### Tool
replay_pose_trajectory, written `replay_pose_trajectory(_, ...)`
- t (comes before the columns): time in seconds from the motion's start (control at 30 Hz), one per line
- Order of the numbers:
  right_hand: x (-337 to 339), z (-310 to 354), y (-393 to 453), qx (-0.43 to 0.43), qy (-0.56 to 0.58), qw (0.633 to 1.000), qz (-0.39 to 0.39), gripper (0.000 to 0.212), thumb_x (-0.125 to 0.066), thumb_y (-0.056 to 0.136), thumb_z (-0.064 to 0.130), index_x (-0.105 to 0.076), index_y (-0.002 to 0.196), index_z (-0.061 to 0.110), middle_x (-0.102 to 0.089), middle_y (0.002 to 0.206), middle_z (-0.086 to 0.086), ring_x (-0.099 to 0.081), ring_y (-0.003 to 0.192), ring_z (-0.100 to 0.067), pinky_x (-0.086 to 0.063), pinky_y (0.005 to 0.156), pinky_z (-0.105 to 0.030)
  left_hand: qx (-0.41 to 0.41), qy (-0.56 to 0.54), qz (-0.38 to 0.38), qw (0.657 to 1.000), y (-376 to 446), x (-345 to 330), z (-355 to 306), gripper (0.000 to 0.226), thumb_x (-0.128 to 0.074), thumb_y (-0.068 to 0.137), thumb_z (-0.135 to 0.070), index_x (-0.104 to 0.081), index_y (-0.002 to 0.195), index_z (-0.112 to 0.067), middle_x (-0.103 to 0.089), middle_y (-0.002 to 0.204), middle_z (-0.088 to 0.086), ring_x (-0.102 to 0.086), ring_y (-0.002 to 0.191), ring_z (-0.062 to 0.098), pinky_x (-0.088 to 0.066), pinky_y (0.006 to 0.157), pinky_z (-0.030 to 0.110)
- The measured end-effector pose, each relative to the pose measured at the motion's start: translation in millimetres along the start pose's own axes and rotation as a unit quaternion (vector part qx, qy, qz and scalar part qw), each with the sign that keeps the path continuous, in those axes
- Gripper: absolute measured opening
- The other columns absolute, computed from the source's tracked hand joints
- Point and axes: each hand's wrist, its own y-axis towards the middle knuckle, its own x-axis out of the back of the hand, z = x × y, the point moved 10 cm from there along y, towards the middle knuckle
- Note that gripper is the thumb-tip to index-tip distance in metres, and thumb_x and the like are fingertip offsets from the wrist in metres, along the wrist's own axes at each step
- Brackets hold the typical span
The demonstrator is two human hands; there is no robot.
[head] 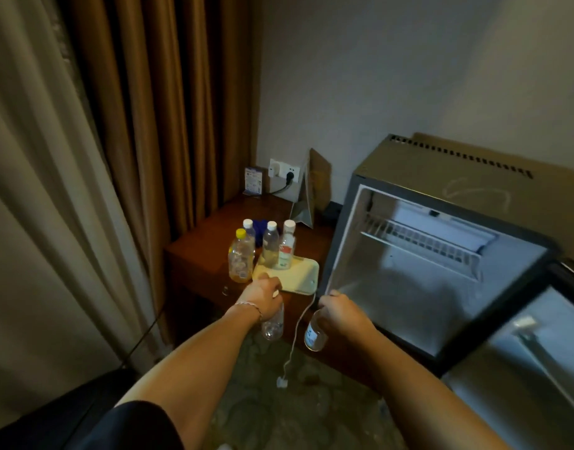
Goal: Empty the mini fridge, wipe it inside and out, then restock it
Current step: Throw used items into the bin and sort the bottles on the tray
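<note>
— Left hand [263,295], low centre of the frame, is clamped round the neck of a clear bottle [273,324] that hangs below it. Right hand [339,315], just to its right, is closed the same way on a second bottle [315,334] with a label.

— And the fridge?

— Mini fridge [418,271] fills the right half, door [532,358] swung open at lower right, cavity bare except the wire shelf [422,243]. I'd judge the emptying is close to done.

— So where's the trouble?

— Side table [198,251], centre frame. Four bottles are already crowded there: the yellow-capped bottle [240,256] on the wood, two of the white-capped ones on the pale tray [306,274]. Setting two more down at once could knock the upright ones over.

— Anything else?

— White cable [297,329] dangles between the two hands, plug [281,382] hanging loose over the floor. A bottle could snag it and drag whatever it is attached to. Neck grips also let a heavy bottle swing or slip.
</note>
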Motion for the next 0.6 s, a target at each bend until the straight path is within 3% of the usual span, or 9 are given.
replay_pose_trajectory(0.2, 5, -74, -86, -0.082, 0.009, 0.996, -0.04, 0.021, -0.064, 0.091, 0.02, -0.062, 0.112, 0.015, -0.055, 0.116, -0.005, -0.057, 0.099, -0.022, -0.05, 0.084, -0.03, -0.067, 0.007, 0.056, 0.996, -38, -52, -102, 0.03, -0.057, 0.094, -0.029, -0.061, 0.121, -0.017, -0.051, 0.127, 0.007, -0.056, 0.113, 0.027, -0.049, 0.099, 0.039)
replay_pose_trajectory(0.33, 14, -117, -150, -0.132, 0.035, 0.988, -0.07, 0.023, -0.064, 0.089, 0.024, -0.066, 0.108, 0.012, -0.061, 0.113, -0.012, -0.061, 0.102, -0.03, -0.05, 0.087, -0.034, -0.145, 0.025, 0.095, 0.984, -63, -90, -174, 0.032, -0.055, 0.095, -0.029, -0.059, 0.124, -0.017, -0.049, 0.127, 0.006, -0.055, 0.114, 0.026, -0.046, 0.1, 0.037)
replay_pose_trajectory(0.47, 19, -149, -221, -0.195, 0.089, 0.968, -0.131, 0.022, -0.065, 0.083, 0.018, -0.072, 0.103, 0.011, -0.064, 0.109, -0.013, -0.063, 0.101, -0.031, -0.049, 0.083, -0.031, -0.213, 0.028, 0.129, 0.968, -96, -122, -232, 0.031, -0.055, 0.095, -0.031, -0.059, 0.123, -0.019, -0.048, 0.126, 0.005, -0.056, 0.112, 0.027, -0.048, 0.097, 0.038)
replay_pose_trajectory(0.6, 10, -166, -297, -0.282, 0.11, 0.939, -0.164, 0.028, -0.068, 0.088, 0.023, -0.068, 0.115, 0.014, -0.058, 0.114, -0.009, -0.061, 0.1, -0.026, -0.051, 0.083, -0.033, -0.276, 0.027, 0.164, 0.947, -140, -147, -278, 0.028, -0.055, 0.095, -0.03, -0.061, 0.12, -0.018, -0.049, 0.121, 0.004, -0.057, 0.106, 0.027, -0.05, 0.093, 0.038)
